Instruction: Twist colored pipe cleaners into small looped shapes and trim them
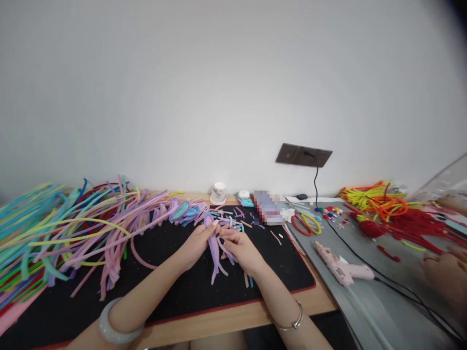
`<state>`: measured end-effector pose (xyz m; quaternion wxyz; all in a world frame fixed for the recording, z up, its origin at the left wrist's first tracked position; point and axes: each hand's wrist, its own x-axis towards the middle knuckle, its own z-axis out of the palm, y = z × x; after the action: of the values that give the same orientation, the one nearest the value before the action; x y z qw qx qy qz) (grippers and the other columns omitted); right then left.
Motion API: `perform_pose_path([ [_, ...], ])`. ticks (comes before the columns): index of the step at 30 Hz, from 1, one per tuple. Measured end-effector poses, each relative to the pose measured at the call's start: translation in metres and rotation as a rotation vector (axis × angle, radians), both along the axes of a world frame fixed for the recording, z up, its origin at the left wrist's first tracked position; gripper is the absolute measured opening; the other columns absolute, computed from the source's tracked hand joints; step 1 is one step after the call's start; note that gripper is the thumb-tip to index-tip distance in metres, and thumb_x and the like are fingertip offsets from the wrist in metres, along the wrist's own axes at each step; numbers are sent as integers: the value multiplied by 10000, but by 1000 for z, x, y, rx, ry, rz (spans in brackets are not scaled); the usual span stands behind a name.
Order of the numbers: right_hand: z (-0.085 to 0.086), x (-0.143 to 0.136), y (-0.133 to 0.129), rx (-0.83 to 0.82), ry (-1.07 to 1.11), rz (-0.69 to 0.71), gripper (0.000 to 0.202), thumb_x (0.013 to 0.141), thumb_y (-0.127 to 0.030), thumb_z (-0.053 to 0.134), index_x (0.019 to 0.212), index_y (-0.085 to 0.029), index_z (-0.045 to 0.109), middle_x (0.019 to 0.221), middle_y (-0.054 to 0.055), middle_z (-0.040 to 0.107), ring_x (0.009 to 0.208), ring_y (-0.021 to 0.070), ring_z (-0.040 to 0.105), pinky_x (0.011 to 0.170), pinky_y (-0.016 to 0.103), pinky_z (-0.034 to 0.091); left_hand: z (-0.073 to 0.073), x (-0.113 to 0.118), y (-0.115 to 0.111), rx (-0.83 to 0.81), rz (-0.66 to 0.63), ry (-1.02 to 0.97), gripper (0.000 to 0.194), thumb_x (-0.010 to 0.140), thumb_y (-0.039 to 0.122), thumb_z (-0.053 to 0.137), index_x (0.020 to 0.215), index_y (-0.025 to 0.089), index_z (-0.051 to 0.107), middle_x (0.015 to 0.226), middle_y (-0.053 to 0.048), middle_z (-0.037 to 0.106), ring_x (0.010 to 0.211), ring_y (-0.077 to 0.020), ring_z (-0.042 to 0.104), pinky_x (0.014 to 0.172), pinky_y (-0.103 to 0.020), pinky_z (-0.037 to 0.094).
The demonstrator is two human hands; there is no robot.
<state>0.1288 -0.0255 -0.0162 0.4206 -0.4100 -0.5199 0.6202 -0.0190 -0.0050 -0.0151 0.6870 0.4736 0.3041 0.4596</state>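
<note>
My left hand (197, 247) is closed on a bundle of lilac pipe cleaners (214, 260), whose loose ends hang down over the black mat (164, 291). Close beside it, my right hand (243, 249) pinches at the same bundle with thumb and fingers; its exact grip is partly hidden. Behind the hands lies a row of coiled pastel pipe cleaners (184, 211). Short cut pieces are scattered just right of and behind my fingers.
A large heap of long coloured pipe cleaners (83, 228) covers the left side. A white paper cup (219, 192) stands by the wall. On the grey table at right lie a pink glue gun (343, 266), its black cable, and red pipe cleaners (412, 228). Another person's hand (447, 272) is there.
</note>
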Motion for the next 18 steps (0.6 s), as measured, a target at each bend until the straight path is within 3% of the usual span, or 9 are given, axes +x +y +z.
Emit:
perform_pose_path([
  [4, 0, 0, -1, 40, -15, 62, 147, 617, -120, 618, 730, -134, 710, 652, -5, 621, 569, 95, 531, 590, 234, 445, 5, 0, -2, -40, -15, -12, 376, 769, 519, 633, 664, 186, 492, 686, -18, 618, 841, -244, 630, 754, -331, 462],
  [7, -1, 0, -1, 50, -41, 83, 204, 593, -89, 618, 764, -138, 718, 670, -9, 631, 596, 100, 535, 600, 229, 425, 6, 0, -1, -34, -10, -8, 376, 773, 516, 629, 660, 185, 493, 704, -18, 622, 812, -228, 629, 768, -327, 456],
  [13, 4, 4, 0, 111, -130, 5, 157, 671, -173, 615, 793, -154, 712, 725, 6, 629, 603, 100, 493, 574, 225, 398, -1, -3, 3, 18, 64, 53, 356, 804, 501, 596, 681, 177, 514, 609, 27, 523, 609, -150, 530, 636, -265, 399],
  [15, 4, 4, 1, 106, -96, 5, 155, 701, -249, 643, 813, -157, 700, 758, 13, 622, 663, 116, 516, 618, 241, 416, -2, -3, 3, 39, 89, 78, 367, 806, 516, 582, 686, 174, 526, 615, 19, 533, 617, -158, 531, 628, -266, 394],
  [18, 2, 1, 1, 72, -74, 34, 208, 670, -330, 723, 717, -136, 666, 650, -10, 551, 605, 104, 476, 600, 241, 388, -2, -2, 3, 66, 100, 120, 381, 797, 540, 573, 685, 178, 537, 660, -5, 584, 706, -197, 582, 696, -291, 424],
])
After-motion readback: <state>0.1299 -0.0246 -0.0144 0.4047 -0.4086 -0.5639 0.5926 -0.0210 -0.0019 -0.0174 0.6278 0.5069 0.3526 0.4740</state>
